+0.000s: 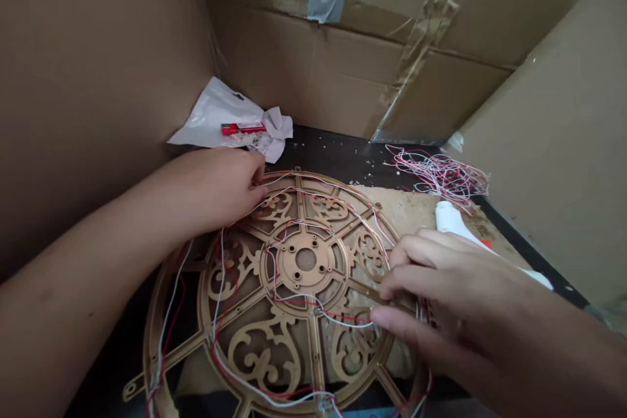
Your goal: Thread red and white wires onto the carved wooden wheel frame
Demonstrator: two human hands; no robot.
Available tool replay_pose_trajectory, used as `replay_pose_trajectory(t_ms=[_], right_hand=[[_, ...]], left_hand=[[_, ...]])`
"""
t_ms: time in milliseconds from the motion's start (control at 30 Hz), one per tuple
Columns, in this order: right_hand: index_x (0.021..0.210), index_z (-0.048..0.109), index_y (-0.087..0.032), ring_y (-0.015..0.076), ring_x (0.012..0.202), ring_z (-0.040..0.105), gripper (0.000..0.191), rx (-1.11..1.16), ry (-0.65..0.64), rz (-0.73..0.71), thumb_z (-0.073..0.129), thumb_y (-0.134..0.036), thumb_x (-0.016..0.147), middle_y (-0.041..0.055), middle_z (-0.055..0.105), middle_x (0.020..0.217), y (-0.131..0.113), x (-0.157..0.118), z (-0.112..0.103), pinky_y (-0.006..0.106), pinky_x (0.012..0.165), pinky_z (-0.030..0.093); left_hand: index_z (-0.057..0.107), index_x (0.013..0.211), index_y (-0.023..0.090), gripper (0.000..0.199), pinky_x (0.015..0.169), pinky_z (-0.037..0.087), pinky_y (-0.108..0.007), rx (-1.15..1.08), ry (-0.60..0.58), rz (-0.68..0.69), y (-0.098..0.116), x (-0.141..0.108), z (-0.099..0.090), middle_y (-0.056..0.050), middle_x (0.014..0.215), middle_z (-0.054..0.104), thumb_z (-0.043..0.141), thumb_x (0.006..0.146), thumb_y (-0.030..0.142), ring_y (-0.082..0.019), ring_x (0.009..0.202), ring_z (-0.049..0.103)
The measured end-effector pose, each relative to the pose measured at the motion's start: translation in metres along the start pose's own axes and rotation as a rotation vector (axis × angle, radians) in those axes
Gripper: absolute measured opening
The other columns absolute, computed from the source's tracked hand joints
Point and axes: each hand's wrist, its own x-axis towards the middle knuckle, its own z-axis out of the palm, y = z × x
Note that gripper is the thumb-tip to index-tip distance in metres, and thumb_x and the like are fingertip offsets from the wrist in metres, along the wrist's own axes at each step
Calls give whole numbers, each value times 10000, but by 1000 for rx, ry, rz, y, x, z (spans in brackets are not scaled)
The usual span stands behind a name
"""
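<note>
A round gold-coloured openwork frame with scroll ornaments and spokes lies before me. Thin red and white wires with small clear pieces run along its rings. My left hand rests at the far left of the outer ring, fingers curled closed beside the wires; its fingertips are mostly hidden, so what they hold cannot be made out. Over the right side of the frame is my right hand, its fingers apart and its thumb tip by a wire on the inner part. Nothing shows gripped in it.
A tangle of red and white wire lies at the back right. Near my right hand is a white plastic tool with a red part, partly covered. A white bag and a red box cutter-like item lie back left. Cardboard walls surround the surface.
</note>
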Motion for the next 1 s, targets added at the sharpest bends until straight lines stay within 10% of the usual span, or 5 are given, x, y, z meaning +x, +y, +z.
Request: replay_pose_trajectory(t_ms=[267,1000], right_hand=[[716,605,-231,141,636,582,223,204,7,5,577,-138,917,-33,624,702,-9,3,1,273,567,431],[857,604,-234,178,829,536,209,404,23,-79,496,-213,1034,-20,626,862,5,26,21,333,784,388]], left_hand=[[601,1268,173,376,912,591,-427,47,-78,-87,-6,2,2,-93,1229,647,622,979,413,-216,1059,660],[597,1275,189,348,898,593,-416,12,105,-25,-3,2,8,-82,1192,658,601,994,393,-207,1030,667]])
